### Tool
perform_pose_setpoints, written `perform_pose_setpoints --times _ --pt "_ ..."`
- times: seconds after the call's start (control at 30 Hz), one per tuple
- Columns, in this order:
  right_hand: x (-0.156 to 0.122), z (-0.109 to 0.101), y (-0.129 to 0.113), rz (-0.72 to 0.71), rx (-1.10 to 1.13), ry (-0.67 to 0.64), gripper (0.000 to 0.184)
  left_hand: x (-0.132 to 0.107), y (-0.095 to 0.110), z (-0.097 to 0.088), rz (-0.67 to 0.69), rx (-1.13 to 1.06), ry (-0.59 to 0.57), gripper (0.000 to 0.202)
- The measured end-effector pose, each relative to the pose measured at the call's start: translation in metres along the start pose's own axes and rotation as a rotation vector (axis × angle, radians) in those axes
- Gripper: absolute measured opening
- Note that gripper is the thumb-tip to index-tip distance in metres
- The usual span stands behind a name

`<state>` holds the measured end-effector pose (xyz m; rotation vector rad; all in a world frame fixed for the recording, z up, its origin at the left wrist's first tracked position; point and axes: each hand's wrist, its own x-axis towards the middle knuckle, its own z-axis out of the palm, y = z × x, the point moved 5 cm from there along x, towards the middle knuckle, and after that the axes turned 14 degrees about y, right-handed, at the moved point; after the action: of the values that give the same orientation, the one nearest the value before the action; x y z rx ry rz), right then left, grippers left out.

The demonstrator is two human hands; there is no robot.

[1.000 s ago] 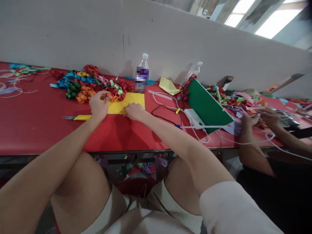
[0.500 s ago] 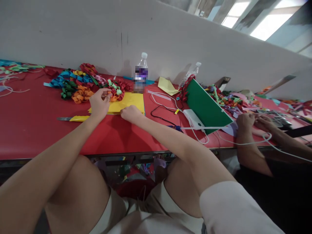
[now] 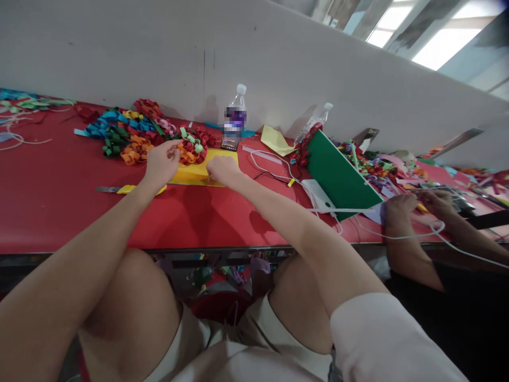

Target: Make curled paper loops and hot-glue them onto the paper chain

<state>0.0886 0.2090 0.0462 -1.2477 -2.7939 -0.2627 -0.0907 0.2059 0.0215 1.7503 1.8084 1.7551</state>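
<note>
My left hand point(image 3: 162, 163) is raised at the left side of a yellow sheet of paper point(image 3: 189, 175), fingers curled to a pinch. An orange bit shows at its fingertips, in front of a paper chain point(image 3: 193, 151) of orange, green and red loops; whether the fingers grip it is unclear. Over the right part of the yellow sheet, my right hand point(image 3: 223, 170) is closed with its knuckles up; whatever its fingers hold is hidden. A yellow-handled cutter or knife point(image 3: 126, 189) lies on the red table point(image 3: 51, 201), partly behind my left forearm.
Heaped paper chains point(image 3: 119, 127) lie at the back left. A bottle point(image 3: 235, 116) stands behind the yellow sheet. A green board point(image 3: 338, 175) leans to the right, beside a white power strip point(image 3: 316, 195) and cables. A co-worker's hands point(image 3: 417, 204) are at the far right.
My right hand has moved up and slightly right across the yellow sheet. My left hand has risen a little. The camera view has shifted slightly.
</note>
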Motion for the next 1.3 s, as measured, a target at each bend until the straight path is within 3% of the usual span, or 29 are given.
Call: perform_pose_setpoints --times 0.23,0.3,0.4,0.5,0.67,0.83,0.97,1.03,1.13,1.2,1.3 --pt "-0.001 -0.011 0.013 0.007 -0.042 0.116 0.024 0.009 -0.013 0.004 -0.205 0.078 -0.134 0.027" --pt "-0.003 -0.017 0.012 -0.017 -0.076 0.129 0.030 0.018 -0.014 0.002 -0.310 0.036 -0.174 0.023" --pt "-0.008 -0.033 0.008 -0.071 -0.146 0.177 0.041 0.035 -0.007 -0.002 -0.454 -0.050 -0.246 0.023" --pt "-0.017 -0.055 0.004 -0.117 -0.201 0.242 0.042 0.056 0.007 -0.012 -0.508 -0.101 -0.293 0.025" --pt "-0.060 -0.087 -0.020 -0.184 -0.231 0.314 0.054 0.071 0.006 -0.023 -0.593 -0.106 -0.434 0.023" --pt "-0.127 -0.099 -0.050 -0.137 -0.191 0.355 0.053 0.058 -0.012 -0.026 -0.598 -0.129 -0.514 0.032" --pt "-0.173 -0.087 -0.077 -0.270 -0.176 0.454 0.043 0.042 -0.005 -0.037 -0.448 -0.081 -0.608 0.048" --pt "-0.191 -0.075 -0.091 -0.351 -0.174 0.533 0.037 0.036 0.008 -0.050 -0.280 0.095 -0.635 0.064" --pt "-0.206 -0.050 -0.105 -0.389 -0.178 0.542 0.030 0.019 0.036 -0.075 -0.031 0.454 -0.607 0.078" --pt "-0.212 -0.035 -0.110 -0.381 -0.165 0.499 0.026 -0.011 0.061 -0.090 0.151 0.540 -0.622 0.076" --pt "-0.220 -0.021 -0.112 -0.367 -0.112 0.427 0.027 -0.087 0.088 -0.111 0.431 0.417 -0.787 0.071"
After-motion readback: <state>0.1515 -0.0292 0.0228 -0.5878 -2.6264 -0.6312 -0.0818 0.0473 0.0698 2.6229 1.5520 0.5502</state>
